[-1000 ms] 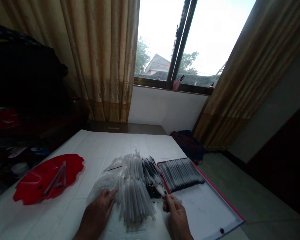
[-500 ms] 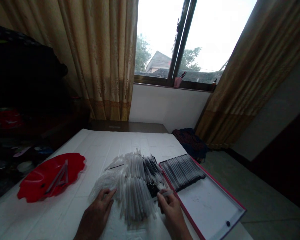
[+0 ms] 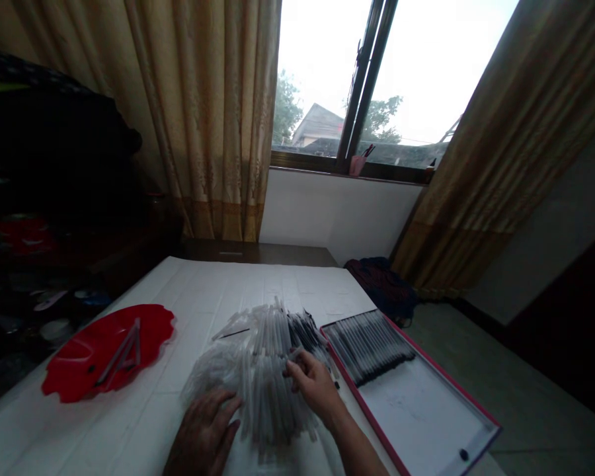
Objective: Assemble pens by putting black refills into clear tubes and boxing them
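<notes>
A pile of translucent plastic tubes (image 3: 272,403), which look like pen barrels, lies in the middle of the white table. My left hand (image 3: 205,423) is at the pile's near left side, fingers stretched out and touching clear plastic wrapping (image 3: 213,367). Above the tubes, my right hand (image 3: 310,383) has its thumb and fingers pinched on what seems a small clear plastic piece (image 3: 295,355); its exact kind is hard to make out. Black slender parts (image 3: 305,327) lie behind that hand, partly covered by it. One dark thin stick (image 3: 235,332) rests on the wrapping.
At right, a red-edged shallow box (image 3: 426,403) holds a row of clear tubes with black ends (image 3: 369,344) and a small black piece (image 3: 463,455). A red scalloped plate (image 3: 74,360) at left carries a few clear tubes (image 3: 123,354). Dark cloth (image 3: 381,287) lies beyond the table.
My right hand has moved left from beside the box to over the tubes. My left hand has shifted slightly right and nearer. The whole view has swung a little left.
</notes>
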### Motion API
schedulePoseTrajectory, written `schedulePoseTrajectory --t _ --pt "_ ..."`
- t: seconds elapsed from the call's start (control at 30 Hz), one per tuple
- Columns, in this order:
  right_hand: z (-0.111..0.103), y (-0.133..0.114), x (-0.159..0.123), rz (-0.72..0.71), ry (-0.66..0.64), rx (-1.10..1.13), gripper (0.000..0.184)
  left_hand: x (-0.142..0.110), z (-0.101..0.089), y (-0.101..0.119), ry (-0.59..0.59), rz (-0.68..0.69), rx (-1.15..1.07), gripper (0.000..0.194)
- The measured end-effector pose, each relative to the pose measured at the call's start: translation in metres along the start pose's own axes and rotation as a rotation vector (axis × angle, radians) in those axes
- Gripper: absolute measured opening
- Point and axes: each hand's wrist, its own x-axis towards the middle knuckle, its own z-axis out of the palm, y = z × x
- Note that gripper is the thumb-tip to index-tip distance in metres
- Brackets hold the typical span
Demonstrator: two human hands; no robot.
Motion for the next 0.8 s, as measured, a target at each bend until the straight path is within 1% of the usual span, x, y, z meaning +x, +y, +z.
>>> schedulePoseTrajectory --t 0.07,0.17,0.23,0.27,0.37,0.5,0.63,0.8 --pt "-0.008 -0.004 0.001 -0.031 0.034 -0.176 0.038 -0.002 0.001 0.000 -0.024 0.001 0.001 0.031" --pt "-0.024 -0.001 -0.013 -0.068 0.138 -0.569 0.028 -0.006 0.006 0.004 -0.051 -0.017 0.019 0.040" --pt "-0.031 0.005 -0.030 -0.081 0.123 -0.763 0.023 -0.008 0.011 0.009 -0.066 -0.036 0.033 0.050" --pt "-0.031 0.008 -0.039 -0.073 0.098 -0.814 0.022 -0.008 0.014 0.013 -0.074 -0.045 0.036 0.055" --pt "-0.019 0.014 -0.058 -0.057 0.069 -0.892 0.024 -0.004 0.021 0.025 -0.095 -0.046 0.028 0.066" --pt "0.007 0.009 -0.060 -0.065 0.031 -0.910 0.027 0.002 0.028 0.035 -0.098 -0.024 0.024 0.072" --pt "0.025 0.005 -0.051 -0.105 -0.018 -0.845 0.031 0.001 0.037 0.033 -0.123 -0.054 0.031 0.066" --pt "0.037 0.012 -0.039 -0.131 0.018 -0.794 0.030 0.001 0.052 0.023 -0.151 -0.132 0.026 0.052"
